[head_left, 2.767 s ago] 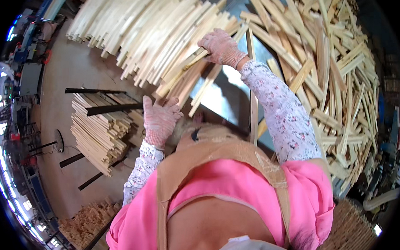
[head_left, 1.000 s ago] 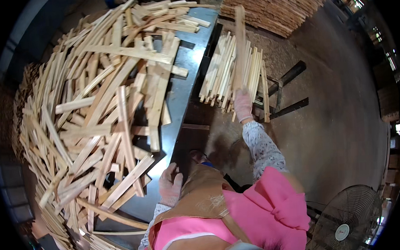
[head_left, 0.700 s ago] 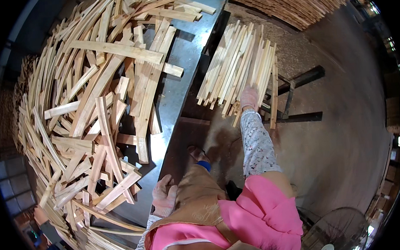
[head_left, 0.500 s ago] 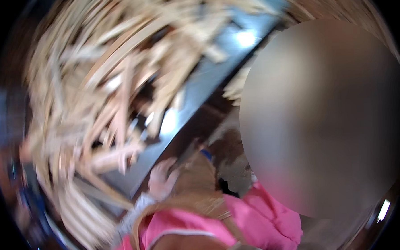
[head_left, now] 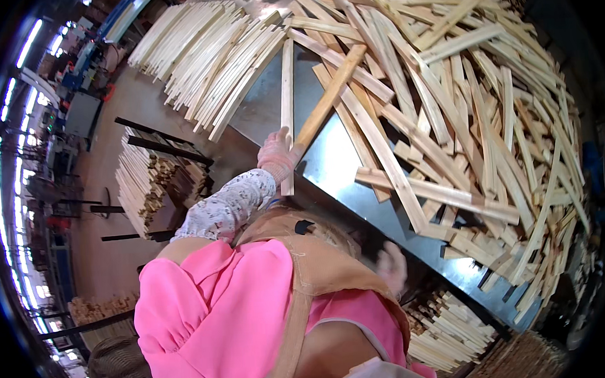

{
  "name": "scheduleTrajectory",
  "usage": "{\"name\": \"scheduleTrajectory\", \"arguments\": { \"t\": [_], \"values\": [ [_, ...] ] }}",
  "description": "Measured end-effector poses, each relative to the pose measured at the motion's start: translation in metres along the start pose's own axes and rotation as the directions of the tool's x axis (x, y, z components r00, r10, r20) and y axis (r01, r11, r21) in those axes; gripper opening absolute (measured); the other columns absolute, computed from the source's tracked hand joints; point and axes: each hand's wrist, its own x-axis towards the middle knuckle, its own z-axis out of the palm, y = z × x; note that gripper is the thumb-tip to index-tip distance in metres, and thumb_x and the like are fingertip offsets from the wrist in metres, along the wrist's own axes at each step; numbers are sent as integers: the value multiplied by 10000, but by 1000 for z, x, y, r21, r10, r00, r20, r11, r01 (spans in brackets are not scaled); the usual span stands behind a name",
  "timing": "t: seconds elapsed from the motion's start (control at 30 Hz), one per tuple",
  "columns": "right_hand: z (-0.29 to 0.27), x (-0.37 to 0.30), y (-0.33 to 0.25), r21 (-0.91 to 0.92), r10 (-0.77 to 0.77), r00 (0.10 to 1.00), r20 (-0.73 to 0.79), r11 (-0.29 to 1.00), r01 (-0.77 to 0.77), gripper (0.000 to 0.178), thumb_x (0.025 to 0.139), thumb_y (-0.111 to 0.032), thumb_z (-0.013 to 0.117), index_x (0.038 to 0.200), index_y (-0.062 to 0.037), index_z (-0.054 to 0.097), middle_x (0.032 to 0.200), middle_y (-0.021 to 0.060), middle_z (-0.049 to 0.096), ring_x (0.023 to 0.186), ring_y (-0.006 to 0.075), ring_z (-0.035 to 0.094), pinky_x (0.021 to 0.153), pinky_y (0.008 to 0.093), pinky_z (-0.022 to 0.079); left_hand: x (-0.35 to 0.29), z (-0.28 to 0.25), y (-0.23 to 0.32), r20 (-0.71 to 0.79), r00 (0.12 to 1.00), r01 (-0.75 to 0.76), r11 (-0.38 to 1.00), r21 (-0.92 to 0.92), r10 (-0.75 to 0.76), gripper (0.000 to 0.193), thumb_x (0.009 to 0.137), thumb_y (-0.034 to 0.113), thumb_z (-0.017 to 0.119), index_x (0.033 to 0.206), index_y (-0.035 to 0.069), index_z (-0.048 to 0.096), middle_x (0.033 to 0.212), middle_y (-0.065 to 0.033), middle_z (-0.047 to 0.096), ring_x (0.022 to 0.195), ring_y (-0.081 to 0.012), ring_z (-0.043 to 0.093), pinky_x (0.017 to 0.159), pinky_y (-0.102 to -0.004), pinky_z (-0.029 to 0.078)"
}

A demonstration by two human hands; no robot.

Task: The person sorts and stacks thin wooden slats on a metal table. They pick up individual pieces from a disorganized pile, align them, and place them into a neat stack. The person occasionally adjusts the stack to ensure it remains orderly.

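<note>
My left hand (head_left: 277,153), in a pale pink glove below a floral sleeve, reaches to the metal table's near-left edge. Its fingers close around a pale wooden strip (head_left: 287,88), which juts past the edge on both sides of the hand. A darker, orange-toned strip (head_left: 331,101) slants away from beside the same hand; whether the fingers hold it too is unclear. My right hand (head_left: 391,269) is smeared by motion beside my brown apron (head_left: 339,265), near the table edge. Its fingers do not show clearly.
A jumbled heap of wooden strips (head_left: 447,108) covers much of the metal table (head_left: 329,178). Straighter strips (head_left: 209,58) lie in a row at far left. A rack (head_left: 160,182) with stacked strips stands on the left floor. More strips (head_left: 447,331) sit below the table at right.
The view has swung, bringing the row of strips and the left rack into sight. My left hand, earlier loosely spread by the table edge, is now on a wooden strip.
</note>
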Motion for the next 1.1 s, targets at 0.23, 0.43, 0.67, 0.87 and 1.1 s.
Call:
{"name": "scheduleTrajectory", "arguments": {
  "t": [0.23, 0.43, 0.67, 0.87, 1.1],
  "values": [
    [249, 112, -168, -159, -234, 831, 505, 921, 355, 317, 1024, -228, 687, 1281, -47, 729, 1061, 207, 742, 1020, 361, 717, 911, 436, 555, 115, -26, -49, 415, 902, 212, 960, -180, -121, 903, 834, 383, 750, 1596, 26, 420, 1418, -268, 636, 1309, -393, 642, 1141, -435, 506],
    [420, 159, -193, -207, -84, 893, 443, 959, 193, 509, 1062, -354, 590, 1377, 42, 645, 1169, 252, 747, 1089, 384, 715, 983, 422, 543, 160, -59, -171, 307, 937, 22, 849, -527, 166, 655, 904, 235, 632, 1499, -24, 541, 1319, -285, 702, 1217, -388, 692, 1078, -435, 517],
    [535, 189, -197, -249, 134, 847, 515, 969, -2, 571, 1020, -386, 609, 1426, 15, 594, 1155, 265, 730, 1146, 420, 688, 1022, 441, 522, 257, -179, -287, 281, 960, 166, 769, -618, 19, 670, 1068, 418, 626, 1547, -37, 514, 1642, -281, 460, 1536, -365, 443, 1286, -403, 344],
    [601, 235, -203, -395, 103, 696, 711, 877, 273, 674, 999, -389, 613, 1517, 9, 447, 1243, 341, 674, 1180, 512, 647, 1054, 479, 516, 330, -171, -331, 11, 982, -189, 982, 14, 189, 507, 1043, 382, 546, 1305, -28, 691, 1548, -291, 539, 1467, -428, 480, 1240, -470, 379],
    [637, 251, -257, -529, 384, 675, 630, 848, 12, 1053, 964, -556, 618, 1665, 78, 153, 1395, 423, 606, 1360, 510, 588, 1157, 478, 448, 305, -167, -277, -70, 996, -58, 998, -30, 56, 476, 971, 349, 684, 1308, 12, 676, 1427, -248, 622, 1366, -423, 566, 1168, -477, 452]
  ]
}}
